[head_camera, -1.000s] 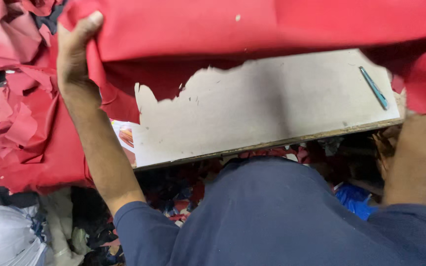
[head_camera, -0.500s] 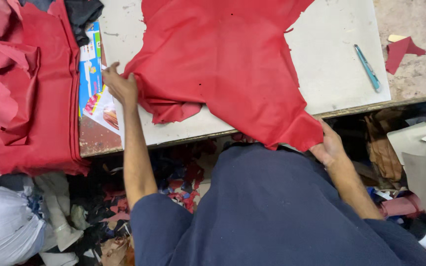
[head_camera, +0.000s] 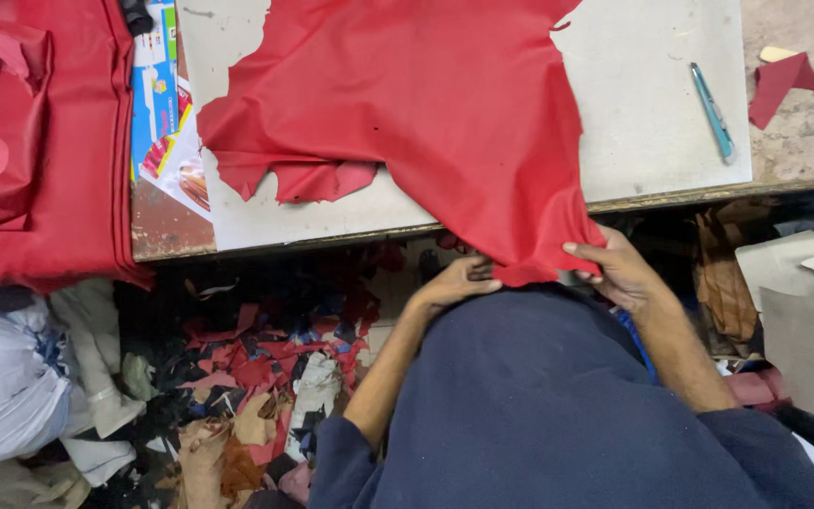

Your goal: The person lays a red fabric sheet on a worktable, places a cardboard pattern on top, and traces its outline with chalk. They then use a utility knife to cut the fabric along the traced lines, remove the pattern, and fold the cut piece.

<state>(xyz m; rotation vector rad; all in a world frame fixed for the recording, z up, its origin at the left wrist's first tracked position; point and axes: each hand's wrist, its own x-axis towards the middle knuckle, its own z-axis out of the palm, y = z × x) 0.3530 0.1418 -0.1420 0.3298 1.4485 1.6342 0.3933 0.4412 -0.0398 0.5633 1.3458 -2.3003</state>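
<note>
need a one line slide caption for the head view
Both hands, left hand and right hand, grip the hanging edge of a red leather hide spread over a pale cutting board.

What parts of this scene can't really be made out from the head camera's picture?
- Top of the red leather sheet: cut off by the upper frame edge.
- Left hand fingertips: tucked under the sheet's hanging edge, so the grip is unclear.
- Right hand palm: hidden behind the same edge.
- Blue-green pen-like tool: too small to tell pen from knife.
- Scraps on the floor: dark and jumbled.
</note>
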